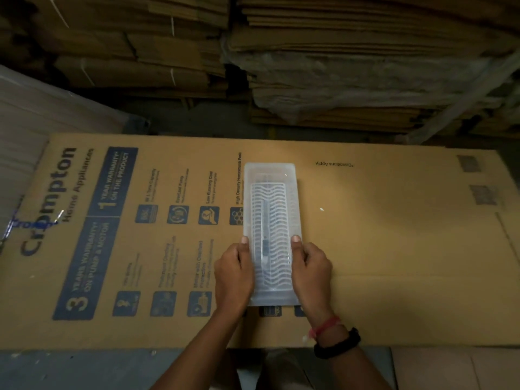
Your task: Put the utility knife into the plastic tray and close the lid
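A long translucent plastic tray (270, 173) lies lengthwise on a big flattened printed carton (394, 235). Its clear lid lies down flat over the tray. Through the lid I see a white wavy grid insert and the thin utility knife (265, 243) lying lengthwise inside, left of centre. My left hand (233, 274) presses the tray's near left edge, thumb on the lid. My right hand (311, 270) holds the near right edge the same way.
Stacks of flattened cardboard (365, 66) rise behind the carton. White sheets (33, 119) are piled at the far left. A grey surface (70, 367) shows below the carton's near edge.
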{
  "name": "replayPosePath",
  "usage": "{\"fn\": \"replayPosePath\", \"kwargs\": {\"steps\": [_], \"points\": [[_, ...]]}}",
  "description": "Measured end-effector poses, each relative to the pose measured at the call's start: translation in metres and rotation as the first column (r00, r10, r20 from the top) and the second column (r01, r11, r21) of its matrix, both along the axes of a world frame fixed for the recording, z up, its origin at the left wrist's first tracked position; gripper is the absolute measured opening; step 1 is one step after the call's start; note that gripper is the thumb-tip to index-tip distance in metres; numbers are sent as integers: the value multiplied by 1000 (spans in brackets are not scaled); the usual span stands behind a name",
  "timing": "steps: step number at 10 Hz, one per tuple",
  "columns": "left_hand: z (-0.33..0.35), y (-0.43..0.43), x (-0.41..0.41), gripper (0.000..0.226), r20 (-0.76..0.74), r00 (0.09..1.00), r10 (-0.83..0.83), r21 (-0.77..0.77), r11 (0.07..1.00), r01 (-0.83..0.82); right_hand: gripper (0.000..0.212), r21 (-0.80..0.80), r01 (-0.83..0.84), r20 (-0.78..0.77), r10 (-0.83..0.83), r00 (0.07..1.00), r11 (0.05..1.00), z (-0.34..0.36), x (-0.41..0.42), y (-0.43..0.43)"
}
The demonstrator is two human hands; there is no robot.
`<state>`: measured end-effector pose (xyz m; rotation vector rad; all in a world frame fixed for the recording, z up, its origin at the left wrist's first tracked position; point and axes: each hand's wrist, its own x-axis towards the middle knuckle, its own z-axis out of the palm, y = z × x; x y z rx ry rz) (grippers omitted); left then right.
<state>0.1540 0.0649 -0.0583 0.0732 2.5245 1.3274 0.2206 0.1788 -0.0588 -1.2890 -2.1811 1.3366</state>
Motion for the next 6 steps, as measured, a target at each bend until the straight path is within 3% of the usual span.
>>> {"fn": "replayPosePath", "kwargs": {"steps": [2,3,4,5,6], "points": [[-4,10,-8,45,3,1000,-15,-1,1000,15,58,-31,6,-23,-7,1000,1000,-9,-7,5],[-1,12,-11,45,-19,1000,-17,-11,1000,17,52,-14,10,-30,-10,999,1000,-3,-11,8],[4,11,-12,41,-4,1000,-7,-55,998,7,47,81,-4,-12,5,1000,997,2,-13,10],[15,9,-17,31,-168,983,-79,-259,965,33,47,242,-66,55,54,997,968,12,-12,5],[32,14,-30,37,-381,893,-238,-355,930,97,50,418,-176,122,136,983,891,25,-18,7]]}}
